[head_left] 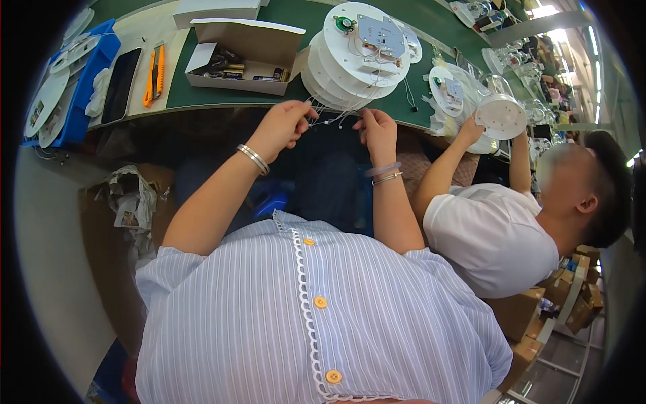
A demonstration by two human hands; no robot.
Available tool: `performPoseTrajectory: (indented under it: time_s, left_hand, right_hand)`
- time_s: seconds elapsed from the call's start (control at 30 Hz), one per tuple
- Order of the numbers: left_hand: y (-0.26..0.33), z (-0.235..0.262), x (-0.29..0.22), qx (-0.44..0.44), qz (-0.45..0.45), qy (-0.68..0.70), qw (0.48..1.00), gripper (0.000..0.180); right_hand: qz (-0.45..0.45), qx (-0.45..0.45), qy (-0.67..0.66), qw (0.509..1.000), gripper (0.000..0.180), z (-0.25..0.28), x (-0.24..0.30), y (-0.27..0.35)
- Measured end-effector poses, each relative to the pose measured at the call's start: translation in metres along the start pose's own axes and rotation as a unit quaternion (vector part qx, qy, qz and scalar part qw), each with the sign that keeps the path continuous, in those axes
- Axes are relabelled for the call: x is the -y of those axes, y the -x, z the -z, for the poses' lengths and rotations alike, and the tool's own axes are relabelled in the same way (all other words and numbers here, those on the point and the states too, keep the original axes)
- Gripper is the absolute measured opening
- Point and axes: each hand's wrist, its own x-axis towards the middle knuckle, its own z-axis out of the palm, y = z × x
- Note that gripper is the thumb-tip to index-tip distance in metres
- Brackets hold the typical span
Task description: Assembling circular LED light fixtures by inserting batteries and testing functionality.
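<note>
A stack of white round plates (319,75) stands near the front edge of the bench, a silver-grey circuit board (382,37) and a small green coil on its top plate. Thin white wires (330,122) with little plugs hang from the stack over the edge. My left hand (286,126) is closed, its thumb and forefinger pinching some of these wires below the stack's left side. To the right, my right hand (378,133) is also closed, fingertips pressed together on a wire. The exact hold of its fingertips is hard to make out.
An open cardboard box (245,50) of batteries sits left of the stack. Further left are an orange utility knife (154,75), a black phone (122,86) and a blue bin (79,116) of plates. At right, a co-worker (494,239) holds a clear-domed white round part (500,118).
</note>
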Motion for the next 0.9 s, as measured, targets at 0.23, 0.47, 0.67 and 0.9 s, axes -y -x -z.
performPoseTrajectory:
  time_s: [0.23, 0.47, 0.67, 0.9]
  left_hand:
    - [-0.013, -0.010, 0.010, 0.044, 0.053, -0.001, 0.998, 0.030]
    - [-0.019, -0.017, 0.009, 0.057, 0.065, 0.007, 0.996, 0.031]
    - [-0.017, -0.017, 0.017, 0.048, 0.052, -0.020, 0.997, 0.026]
    - [0.009, 0.007, 0.045, 0.028, -0.021, -0.064, 0.997, 0.019]
  right_hand:
    - [-0.066, 0.059, 0.029, 0.996, 0.018, -0.002, 0.011, -0.008]
    - [0.169, -0.084, 0.195, 0.962, 0.016, -0.006, -0.010, -0.004]
    - [0.153, -0.078, 0.152, 0.973, 0.011, -0.010, -0.003, 0.010]
    - [0.568, -0.179, 0.350, 0.723, 0.006, -0.015, 0.019, 0.021]
